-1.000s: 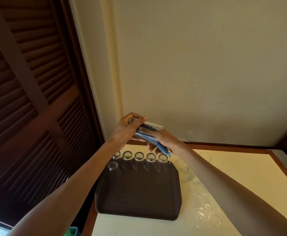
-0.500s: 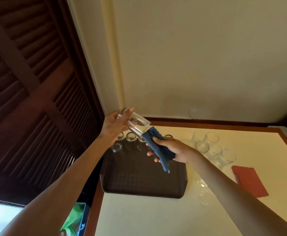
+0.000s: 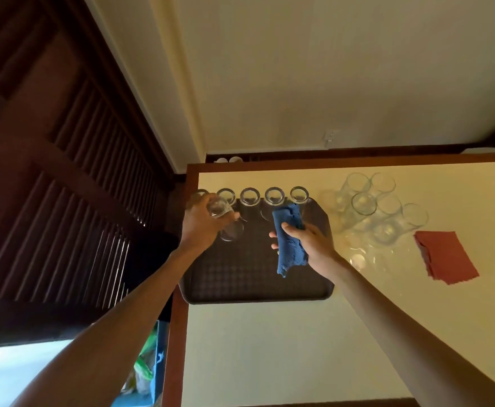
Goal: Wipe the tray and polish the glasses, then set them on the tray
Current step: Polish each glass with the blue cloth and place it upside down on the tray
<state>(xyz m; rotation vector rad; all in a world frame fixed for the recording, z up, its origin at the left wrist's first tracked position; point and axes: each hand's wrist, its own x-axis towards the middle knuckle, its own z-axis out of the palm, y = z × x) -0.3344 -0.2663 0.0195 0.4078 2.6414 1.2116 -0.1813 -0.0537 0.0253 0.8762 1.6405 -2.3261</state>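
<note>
Blue cloth (image 3: 289,245) in curled right hand (image 3: 313,243), glass (image 3: 218,208) in curled left hand (image 3: 199,228), arms outstretched over tray (image 3: 240,279).

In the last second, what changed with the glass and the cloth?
The left hand lowered the glass to the left side of the tray, still gripping it. The right hand pulled the blue cloth off the glass and holds it above the tray. The row of glasses at the back of the tray stayed put.
</note>
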